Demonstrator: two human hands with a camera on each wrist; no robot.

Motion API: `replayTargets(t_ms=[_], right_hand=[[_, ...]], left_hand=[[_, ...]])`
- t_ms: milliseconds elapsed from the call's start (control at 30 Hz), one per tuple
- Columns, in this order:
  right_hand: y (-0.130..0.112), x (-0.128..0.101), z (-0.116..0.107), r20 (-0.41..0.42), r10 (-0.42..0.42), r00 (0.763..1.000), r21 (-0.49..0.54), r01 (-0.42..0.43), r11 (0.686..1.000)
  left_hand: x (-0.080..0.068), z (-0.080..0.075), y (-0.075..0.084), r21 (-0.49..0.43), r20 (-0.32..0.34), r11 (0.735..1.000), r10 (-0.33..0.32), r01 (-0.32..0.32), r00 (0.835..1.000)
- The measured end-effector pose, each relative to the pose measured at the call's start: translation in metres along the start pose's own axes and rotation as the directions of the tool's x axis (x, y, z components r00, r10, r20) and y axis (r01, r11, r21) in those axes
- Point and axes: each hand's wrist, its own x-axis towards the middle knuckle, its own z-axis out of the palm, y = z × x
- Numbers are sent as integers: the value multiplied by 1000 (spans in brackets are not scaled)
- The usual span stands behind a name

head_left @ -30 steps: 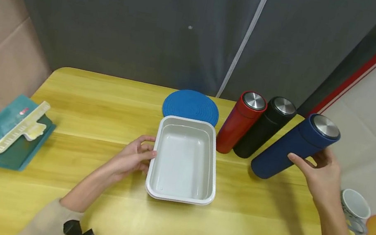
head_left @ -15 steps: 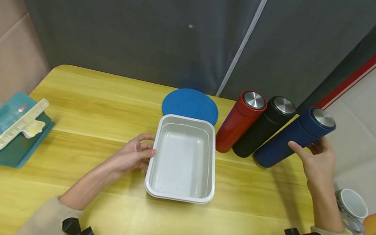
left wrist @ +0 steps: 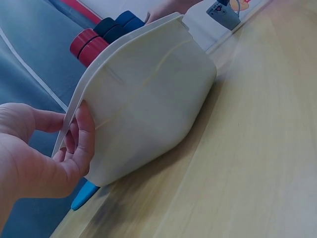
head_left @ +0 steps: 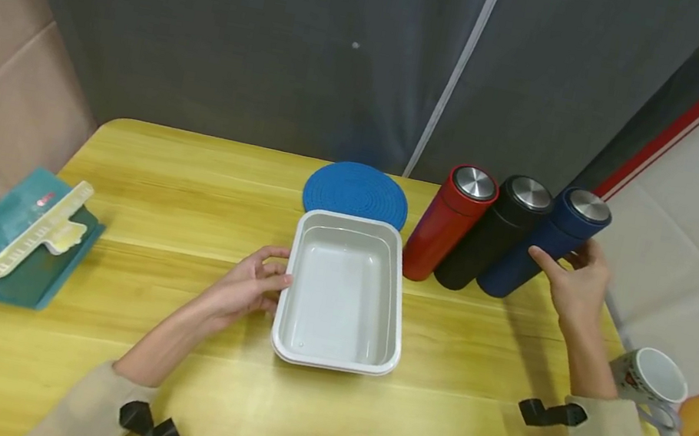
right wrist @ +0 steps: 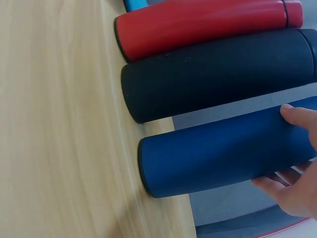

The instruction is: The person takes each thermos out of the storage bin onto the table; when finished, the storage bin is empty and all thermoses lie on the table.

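Note:
A blue thermos bottle (head_left: 531, 242) with a steel lid stands at the right end of a row, and my right hand (head_left: 574, 277) grips it from the right side. In the right wrist view the thumb lies along one side of the blue bottle and the fingers curl round the other. Left of it stand a black thermos (head_left: 490, 235) and a red thermos (head_left: 450, 224). My left hand (head_left: 250, 282) pinches the left rim of a white rectangular basin (head_left: 346, 295); in the left wrist view, thumb and fingers lie on either side of that rim.
A round blue mat (head_left: 357, 192) lies behind the basin. At the far left sits a green pouch (head_left: 31, 232) with a cream clip (head_left: 41, 234) across it. A patterned mug (head_left: 650, 384) stands at the right table edge. A grey curtain (head_left: 248, 36) hangs behind the table.
My right hand has moved the blue thermos back and to the left, bringing it up beside the black one. My left hand and the basin have stayed in place.

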Motion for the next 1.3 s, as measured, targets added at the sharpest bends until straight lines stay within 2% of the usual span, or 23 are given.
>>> replayTargets(t_ms=[333,600,1300], right_hand=[[-1,2,6,10,-13,1000,9,13,1000],[-3,-4,4,18,-24,1000,47,23,999],[0,-8,-1,98,-59,993,11,58,998]], left_hand=[[1,-1,2,-14,-7,1000,2,-2,1000],[0,0,1,-43,12,999,1,-1,1000],[1,-4,-2,-49,23,999,0,2,1000]])
